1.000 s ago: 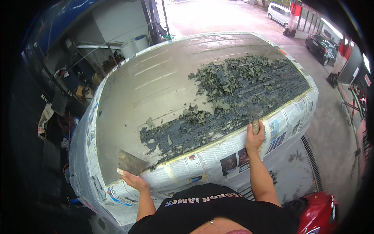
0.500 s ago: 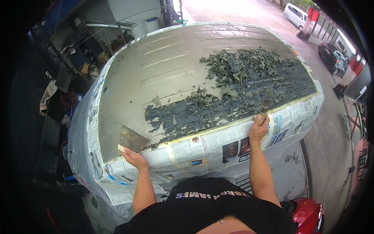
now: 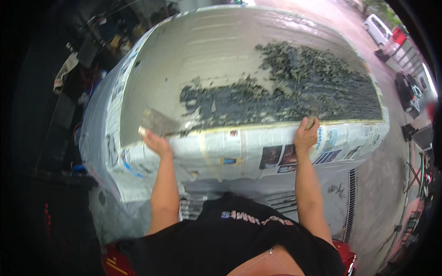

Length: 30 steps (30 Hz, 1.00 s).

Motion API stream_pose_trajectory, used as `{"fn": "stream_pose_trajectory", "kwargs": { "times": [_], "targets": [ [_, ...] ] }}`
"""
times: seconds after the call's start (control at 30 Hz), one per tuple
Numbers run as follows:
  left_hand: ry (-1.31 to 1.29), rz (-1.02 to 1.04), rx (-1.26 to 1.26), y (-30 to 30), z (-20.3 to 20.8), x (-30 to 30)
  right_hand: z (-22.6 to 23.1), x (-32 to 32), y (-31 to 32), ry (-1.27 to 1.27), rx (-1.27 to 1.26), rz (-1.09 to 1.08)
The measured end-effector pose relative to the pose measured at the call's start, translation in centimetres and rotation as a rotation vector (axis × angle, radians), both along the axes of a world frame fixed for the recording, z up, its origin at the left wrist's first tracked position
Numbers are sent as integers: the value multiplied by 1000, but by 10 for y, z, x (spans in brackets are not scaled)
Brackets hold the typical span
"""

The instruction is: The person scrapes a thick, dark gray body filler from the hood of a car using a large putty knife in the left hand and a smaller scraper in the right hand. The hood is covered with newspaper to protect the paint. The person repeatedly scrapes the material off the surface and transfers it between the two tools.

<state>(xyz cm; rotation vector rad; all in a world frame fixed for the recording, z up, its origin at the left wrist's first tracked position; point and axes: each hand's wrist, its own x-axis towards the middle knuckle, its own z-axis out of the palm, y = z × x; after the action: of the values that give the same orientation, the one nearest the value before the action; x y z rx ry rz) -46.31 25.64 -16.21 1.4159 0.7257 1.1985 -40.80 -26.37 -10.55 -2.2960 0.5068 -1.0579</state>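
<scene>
- Currently, the left hand keeps its grip closed on the pale edge of a broad flat scraper, over the near left part of a ribbed grey panel.
- The right hand has its grip wrapped around a tan handle at the near edge, just beside dark flaking coating; its far end is too blurred to tell.
- Newspaper sheets border the panel, plastic sheeting hanging at left.
</scene>
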Motion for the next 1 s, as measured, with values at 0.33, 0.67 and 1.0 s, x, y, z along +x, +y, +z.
{"fn": "stream_pose_trajectory", "kwargs": {
  "times": [0.33,0.67,1.0],
  "targets": [
    [-28,-81,-92,-11,19,-2,-1,4,-33,29,98,168],
    [-40,-64,-84,-16,27,-5,-10,0,-31,111,14,185],
    [9,-69,-125,-35,54,-7,-15,3,-35,84,-56,133]
  ]
}}
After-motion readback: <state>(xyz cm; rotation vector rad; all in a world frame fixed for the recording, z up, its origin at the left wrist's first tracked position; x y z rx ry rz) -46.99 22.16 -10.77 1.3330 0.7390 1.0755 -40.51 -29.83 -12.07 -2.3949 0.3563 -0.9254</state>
